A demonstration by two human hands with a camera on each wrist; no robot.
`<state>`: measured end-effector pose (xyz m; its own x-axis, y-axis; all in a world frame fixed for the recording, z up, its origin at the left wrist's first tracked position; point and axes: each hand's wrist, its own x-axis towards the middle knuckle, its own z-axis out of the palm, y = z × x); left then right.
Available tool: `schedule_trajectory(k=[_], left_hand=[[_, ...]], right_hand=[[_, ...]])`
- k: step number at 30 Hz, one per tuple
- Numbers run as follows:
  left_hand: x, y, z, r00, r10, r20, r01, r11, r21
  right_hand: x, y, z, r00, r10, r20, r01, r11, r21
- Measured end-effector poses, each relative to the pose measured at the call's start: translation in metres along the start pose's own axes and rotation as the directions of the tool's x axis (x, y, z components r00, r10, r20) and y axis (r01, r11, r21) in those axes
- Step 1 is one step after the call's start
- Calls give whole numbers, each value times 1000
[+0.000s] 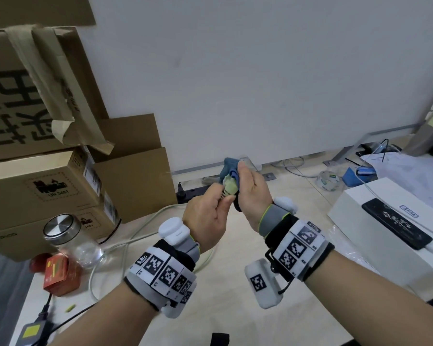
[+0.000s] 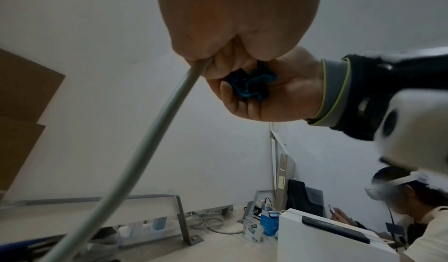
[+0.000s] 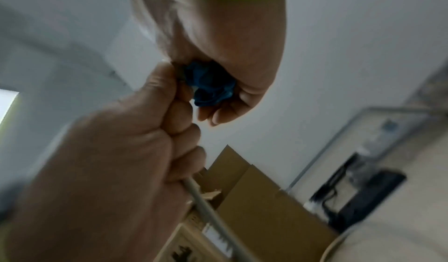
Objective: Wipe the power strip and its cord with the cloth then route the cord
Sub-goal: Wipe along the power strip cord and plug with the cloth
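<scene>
Both hands are raised above the pale desk (image 1: 235, 283). My left hand (image 1: 210, 211) grips the grey-white cord (image 1: 145, 228) just below its pale yellowed plug end (image 1: 229, 186). From that fist the cord (image 2: 135, 161) hangs down to the left and loops on the desk. My right hand (image 1: 249, 191) holds the bunched blue cloth (image 1: 229, 166) and presses it against the plug end. In the wrist views the cloth (image 2: 252, 86) (image 3: 208, 86) sits crumpled in the right palm, touching the left hand (image 3: 121, 161). The strip body itself is hidden.
Stacked cardboard boxes (image 1: 48, 171) fill the left. A glass jar with a metal lid (image 1: 63, 236) and an orange box (image 1: 58, 273) stand near the cord loop. A white box with a black phone (image 1: 395, 223) lies on the right. Another person (image 2: 417, 208) sits beyond it.
</scene>
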<state>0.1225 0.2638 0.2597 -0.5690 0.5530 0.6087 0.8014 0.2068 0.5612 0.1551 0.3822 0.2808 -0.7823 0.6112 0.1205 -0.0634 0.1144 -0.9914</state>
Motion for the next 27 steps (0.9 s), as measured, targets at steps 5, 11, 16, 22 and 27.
schedule_trajectory(k=[5,11,16,22,27], left_hand=[[5,-4,-1,1000,-21,18,20,1000,21],[8,-1,2,998,-59,-15,59,998,5],[3,0,4,999,-40,-37,43,995,89],[5,-3,-5,999,-39,-12,41,925,378],[9,2,-6,998,19,-66,10,910,415]], right_hand=[[9,-16,-3,880,373,293,-474,694,541],[-2,4,7,993,-85,84,79,994,70],[3,-6,10,994,94,63,-108,961,257],[2,-12,4,970,155,189,-212,919,331],[-3,3,5,983,-136,126,150,983,-108]])
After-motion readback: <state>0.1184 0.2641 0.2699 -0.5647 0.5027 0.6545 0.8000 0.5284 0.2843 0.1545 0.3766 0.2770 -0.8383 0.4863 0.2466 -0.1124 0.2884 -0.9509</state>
